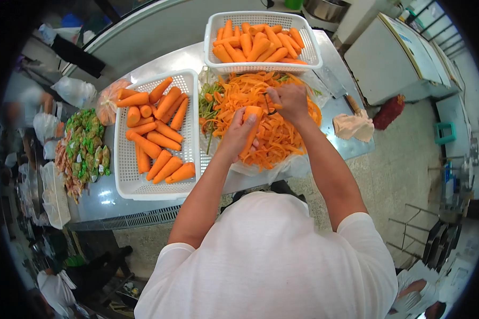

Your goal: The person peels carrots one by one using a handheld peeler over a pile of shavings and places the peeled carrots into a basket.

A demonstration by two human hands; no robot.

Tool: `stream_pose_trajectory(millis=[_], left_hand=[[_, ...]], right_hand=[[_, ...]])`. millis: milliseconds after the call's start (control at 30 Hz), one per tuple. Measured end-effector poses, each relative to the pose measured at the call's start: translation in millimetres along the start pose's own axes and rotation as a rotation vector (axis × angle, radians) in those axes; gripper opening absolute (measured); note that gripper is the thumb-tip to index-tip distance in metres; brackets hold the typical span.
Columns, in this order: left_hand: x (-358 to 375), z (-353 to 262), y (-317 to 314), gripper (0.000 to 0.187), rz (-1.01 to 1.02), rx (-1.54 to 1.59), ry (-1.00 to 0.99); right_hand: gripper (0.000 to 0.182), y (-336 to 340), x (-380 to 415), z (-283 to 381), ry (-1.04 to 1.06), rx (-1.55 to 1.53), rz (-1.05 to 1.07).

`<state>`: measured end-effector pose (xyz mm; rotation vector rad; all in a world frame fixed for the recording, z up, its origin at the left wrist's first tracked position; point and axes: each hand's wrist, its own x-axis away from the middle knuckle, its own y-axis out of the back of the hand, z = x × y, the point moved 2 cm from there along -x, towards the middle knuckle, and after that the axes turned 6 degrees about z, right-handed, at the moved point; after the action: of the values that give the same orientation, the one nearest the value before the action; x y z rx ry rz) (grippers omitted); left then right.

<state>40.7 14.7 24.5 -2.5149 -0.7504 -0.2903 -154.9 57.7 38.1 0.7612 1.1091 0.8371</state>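
My left hand is wrapped round a thick orange carrot, held upright-slanting over a heap of carrot peelings. A dark-edged peeler sits in the closed fingers of my right hand, right beside the carrot's upper end. Green carrot tops lie at the left edge of the heap. To the left, a white perforated basket holds smooth carrots; another white basket of carrots stands at the far side.
A cleaver and a beige cloth lie on the metal table's right end. Green-wrapped items and a bag of orange pieces are at the left. A dark red sack stands on the floor; other people are at the left and lower edges.
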Motion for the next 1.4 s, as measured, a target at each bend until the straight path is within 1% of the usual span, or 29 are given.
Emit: stream_pose_trajectory(millis=[67, 100, 133, 167, 200, 233, 267, 300, 333, 400, 433, 500, 533, 633, 700, 733, 800, 833, 900, 933, 1000, 1033, 1100, 1133, 1200, 1233, 1300, 1333, 1400], left_hand=[[-16.2, 11.0, 7.7, 0.052, -0.034, 0.01, -0.062], [-16.7, 10.5, 6.0, 0.048, -0.046, 0.012, -0.093], [-19.4, 8.9, 6.8, 0.048, -0.055, 0.008, -0.091], [-22.2, 8.2, 8.4, 0.047, -0.044, 0.039, -0.03], [-19.9, 7.5, 3.6, 0.046, -0.03, 0.069, 0.039], [-15.6, 5.4, -4.1, 0.046, -0.034, 0.066, 0.041], [-10.5, -0.7, -9.6, 0.045, -0.061, 0.018, -0.016], [-7.8, -6.3, -12.3, 0.044, -0.093, -0.026, -0.07], [-8.3, -9.4, -13.4, 0.044, -0.111, -0.023, -0.076], [-8.2, -8.7, -18.9, 0.043, -0.114, -0.103, -0.13], [-12.5, -8.2, -19.7, 0.043, -0.112, -0.105, -0.13], [-16.7, -3.2, -17.5, 0.044, -0.118, 0.008, -0.119], [-18.7, -1.6, -16.3, 0.044, -0.121, 0.003, -0.122], [-21.3, 2.6, -13.7, 0.045, -0.14, 0.064, -0.079], [-22.6, -0.7, -13.6, 0.043, -0.064, 0.075, -0.029], [-20.7, -1.2, -18.3, 0.043, -0.059, 0.072, -0.026], [-18.2, -6.0, -24.9, 0.047, -0.203, -0.104, -0.059], [-20.0, -10.6, -25.6, 0.047, -0.204, -0.104, -0.064], [-16.6, -9.7, -28.3, 0.041, -0.198, -0.078, -0.089], [-17.9, -7.0, -25.7, 0.041, -0.188, -0.079, -0.08], [-25.0, -5.0, -16.1, 0.039, -0.122, 0.057, -0.08], [-27.1, -3.7, -12.7, 0.039, -0.119, 0.054, -0.084], [-29.8, -0.8, -7.3, 0.041, -0.133, 0.024, -0.082], [-27.4, 2.5, -5.1, 0.041, -0.137, 0.03, -0.07], [-31.4, -0.8, -5.4, 0.042, -0.091, 0.07, -0.007], [-28.9, -2.5, -9.5, 0.042, -0.081, 0.067, -0.004], [-22.7, -12.4, -13.1, 0.041, -0.163, -0.049, -0.061], [-23.1, -17.8, -13.8, 0.041, -0.17, -0.045, -0.069], [-18.7, -18.7, -16.4, 0.043, -0.209, -0.148, -0.111]], right_hand=[[0.05, 3.4, -7.8, -5.4, -0.101, -0.186, 0.106], [0.05, 0.4, -10.8, -1.9, -0.094, -0.2, 0.11], [0.05, -1.9, -12.7, 4.5, 0.052, -0.222, 0.039], [0.051, -0.8, -10.0, 7.6, 0.189, -0.239, -0.034], [0.051, -2.3, -4.4, -0.6, 0.174, -0.246, -0.033], [0.049, -6.6, -8.6, -15.7, 0.048, -0.169, 0.04], [0.048, -11.1, -16.5, -29.3, -0.068, -0.092, 0.105], [0.048, -6.2, -18.4, -29.3, -0.145, -0.256, 0.117], [0.048, -4.9, -19.8, -23.8, -0.13, -0.266, 0.124], [0.049, 2.1, -12.7, -8.8, 0.139, -0.365, 0.035], [0.049, 0.2, -15.6, -14.4, 0.138, -0.365, 0.032], [0.05, -1.6, -23.6, -21.2, 0.086, -0.11, 0.076], [0.05, 2.1, -24.5, -21.7, 0.088, -0.113, 0.071], [0.049, 2.7, -22.8, -25.0, 0.008, -0.174, 0.171], [0.05, -5.4, -19.4, -23.2, 0.164, -0.284, 0.061], [0.05, -5.0, -19.9, -28.2, 0.159, -0.282, 0.058], [0.051, -2.7, -28.1, -38.7, -0.118, -0.114, 0.276], [0.051, -0.6, -30.4, -32.9, -0.114, -0.112, 0.273], [0.053, 8.1, -19.0, -13.0, 0.118, -0.292, -0.008], [0.053, 2.9, -17.1, -17.9, 0.106, -0.288, -0.007], [0.053, -3.3, -24.4, -26.3, 0.058, -0.021, 0.019], [0.053, -0.7, -23.8, -24.8, 0.059, -0.019, 0.013], [0.053, 2.6, -21.5, -21.8, -0.025, -0.176, 0.054], [0.053, -2.3, -18.1, -18.3, -0.032, -0.179, 0.066], [0.048, -7.5, -17.7, -14.7, 0.151, -0.274, -0.074], [0.048, -7.3, -16.0, -21.2, 0.143, -0.267, -0.078], [0.049, -3.6, -24.9, -30.5, -0.127, -0.164, 0.139], [0.049, -0.4, -29.4, -23.4, -0.115, -0.165, 0.141], [0.049, 12.0, -20.7, -2.7, 0.119, -0.281, -0.047]])
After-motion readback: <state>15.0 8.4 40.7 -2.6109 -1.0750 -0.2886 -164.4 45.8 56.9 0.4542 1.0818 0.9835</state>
